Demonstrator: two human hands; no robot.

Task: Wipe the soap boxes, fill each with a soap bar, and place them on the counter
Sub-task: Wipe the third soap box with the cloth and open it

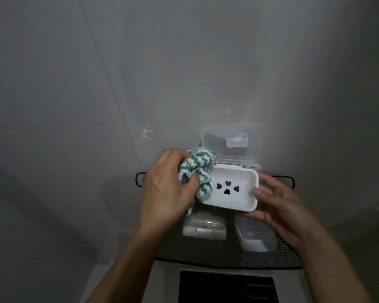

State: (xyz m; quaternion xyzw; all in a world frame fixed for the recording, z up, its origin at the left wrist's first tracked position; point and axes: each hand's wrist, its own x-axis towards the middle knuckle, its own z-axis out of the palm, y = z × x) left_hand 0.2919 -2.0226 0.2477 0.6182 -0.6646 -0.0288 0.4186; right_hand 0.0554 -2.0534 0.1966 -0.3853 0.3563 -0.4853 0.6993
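My right hand (278, 206) holds an open white soap box (245, 200) by its right end, above a shelf. Its clear lid (232, 147) stands up behind, and heart-shaped holes show in the tray floor. My left hand (164, 189) grips a bunched green-and-white cloth (197, 169) pressed into the box's left end. Below, two closed translucent soap boxes lie on the black mesh shelf (217, 252): one at the left (204, 228), one at the right (254, 237), partly under my right hand. No soap bar is visible.
A grey tiled wall (140, 73) fills the view behind. The shelf has black wire handles at both sides, the left one (140, 179). A clear stick-on hook (148, 133) sits on the wall. A dark rectangular opening (228, 287) lies below the shelf.
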